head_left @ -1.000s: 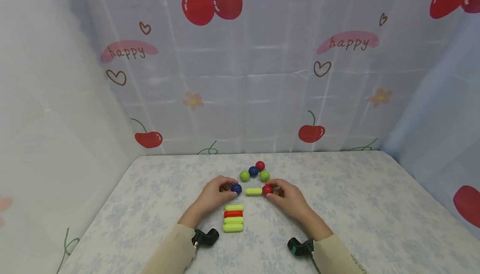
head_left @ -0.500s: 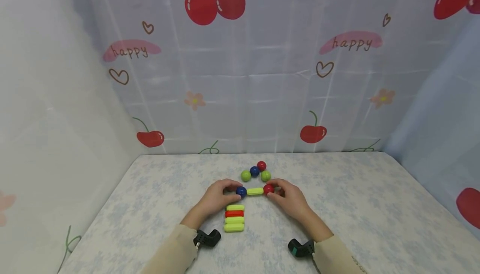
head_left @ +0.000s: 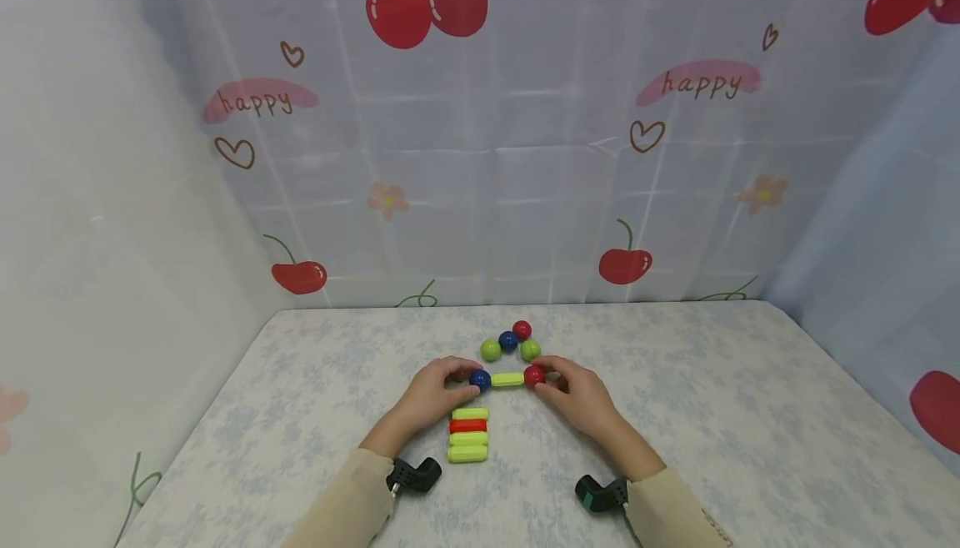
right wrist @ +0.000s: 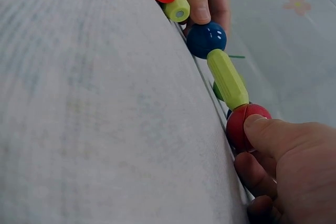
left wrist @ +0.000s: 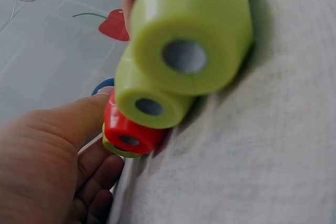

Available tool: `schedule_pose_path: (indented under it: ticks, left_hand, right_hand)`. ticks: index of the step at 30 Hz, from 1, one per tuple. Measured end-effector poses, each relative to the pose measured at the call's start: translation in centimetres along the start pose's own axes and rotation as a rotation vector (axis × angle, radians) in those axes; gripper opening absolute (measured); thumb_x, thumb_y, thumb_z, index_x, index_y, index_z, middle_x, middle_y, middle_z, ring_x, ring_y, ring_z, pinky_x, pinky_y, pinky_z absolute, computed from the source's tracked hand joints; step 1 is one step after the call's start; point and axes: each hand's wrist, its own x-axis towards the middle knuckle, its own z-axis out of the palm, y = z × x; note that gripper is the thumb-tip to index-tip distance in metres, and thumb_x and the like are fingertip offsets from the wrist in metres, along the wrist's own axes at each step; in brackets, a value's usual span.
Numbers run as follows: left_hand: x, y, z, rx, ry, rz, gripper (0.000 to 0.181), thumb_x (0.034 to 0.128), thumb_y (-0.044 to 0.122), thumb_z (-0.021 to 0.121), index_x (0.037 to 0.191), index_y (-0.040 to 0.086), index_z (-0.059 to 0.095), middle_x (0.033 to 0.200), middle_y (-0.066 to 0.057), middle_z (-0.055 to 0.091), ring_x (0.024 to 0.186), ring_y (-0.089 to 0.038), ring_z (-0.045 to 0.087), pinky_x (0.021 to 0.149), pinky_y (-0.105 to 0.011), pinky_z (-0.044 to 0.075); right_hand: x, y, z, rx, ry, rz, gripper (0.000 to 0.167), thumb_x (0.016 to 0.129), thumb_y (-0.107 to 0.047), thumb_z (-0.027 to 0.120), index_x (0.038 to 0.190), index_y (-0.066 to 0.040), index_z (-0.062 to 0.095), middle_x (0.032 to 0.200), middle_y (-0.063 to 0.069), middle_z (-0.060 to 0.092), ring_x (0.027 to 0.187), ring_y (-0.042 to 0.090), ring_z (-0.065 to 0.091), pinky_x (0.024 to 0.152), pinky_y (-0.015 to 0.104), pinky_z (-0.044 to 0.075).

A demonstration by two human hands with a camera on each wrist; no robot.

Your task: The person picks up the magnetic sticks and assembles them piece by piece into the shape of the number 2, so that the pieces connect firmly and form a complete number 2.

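A yellow-green magnetic rod (head_left: 507, 379) lies crosswise between a blue ball (head_left: 480, 379) and a red ball (head_left: 535, 376), touching both. My left hand (head_left: 435, 394) pinches the blue ball between thumb and fingers. On the other side, my right hand (head_left: 579, 398) pinches the red ball. The right wrist view shows the rod (right wrist: 228, 78) joined end to end with the blue ball (right wrist: 206, 40) and the red ball (right wrist: 245, 126). In the left wrist view the blue ball (left wrist: 102, 85) is mostly hidden behind my thumb.
Nearer me lies a row of rods, several yellow-green (head_left: 468, 454) and one red (head_left: 468, 425), with metal discs in their ends. Behind the hands sit two green balls (head_left: 491, 350), a blue ball (head_left: 507, 341) and a red ball (head_left: 522, 330). A printed curtain (head_left: 495, 223) hangs behind the table.
My left hand has moved the blue ball rightward until it met the rod's free left end. The right hand keeps its grip on the red ball, nearly still.
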Motion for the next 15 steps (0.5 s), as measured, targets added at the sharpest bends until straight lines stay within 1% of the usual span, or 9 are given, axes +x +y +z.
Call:
schedule_pose_path:
  ticks: [5, 9, 13, 15]
  left_hand:
    - [0.03, 0.07, -0.03, 0.009, -0.007, 0.011, 0.034, 0.0936, 0.031, 0.072, 0.127, 0.025, 0.068, 0.118, 0.005, 0.067, 0.108, -0.016, 0.06, 0.096, -0.043, 0.049]
    - [0.02, 0.14, -0.09, 0.015, -0.013, 0.031, 0.036, 0.0939, 0.03, 0.072, 0.129, 0.024, 0.067, 0.117, 0.006, 0.067, 0.105, -0.015, 0.06, 0.094, -0.04, 0.05]
    - [-0.02, 0.1, -0.11, 0.013, -0.01, 0.051, 0.035, 0.0944, 0.03, 0.071, 0.128, 0.022, 0.068, 0.116, 0.006, 0.067, 0.104, -0.015, 0.059, 0.093, -0.04, 0.049]
    - [0.01, 0.02, -0.09, 0.014, -0.007, 0.05, 0.034, 0.0942, 0.03, 0.071, 0.128, 0.022, 0.068, 0.115, 0.007, 0.067, 0.103, -0.015, 0.059, 0.092, -0.04, 0.049]
  right_hand:
    - [0.1, 0.07, 0.01, 0.005, 0.001, 0.008, 0.038, 0.09, -0.02, 0.077, 0.126, -0.022, 0.066, 0.115, -0.001, 0.07, 0.074, 0.01, 0.053, 0.068, 0.028, 0.044]
    - [0.14, 0.04, 0.02, 0.009, 0.004, 0.007, 0.038, 0.089, -0.02, 0.077, 0.126, -0.021, 0.066, 0.116, -0.001, 0.07, 0.076, 0.009, 0.053, 0.07, 0.029, 0.046]
    - [0.16, -0.13, -0.07, 0.009, -0.001, 0.001, 0.039, 0.089, -0.019, 0.077, 0.126, -0.019, 0.066, 0.116, 0.0, 0.069, 0.078, 0.01, 0.055, 0.072, 0.03, 0.047]
    - [0.2, -0.23, -0.15, 0.023, -0.004, 0.004, 0.04, 0.089, -0.019, 0.077, 0.127, -0.018, 0.065, 0.115, 0.001, 0.067, 0.077, 0.01, 0.055, 0.071, 0.028, 0.047]
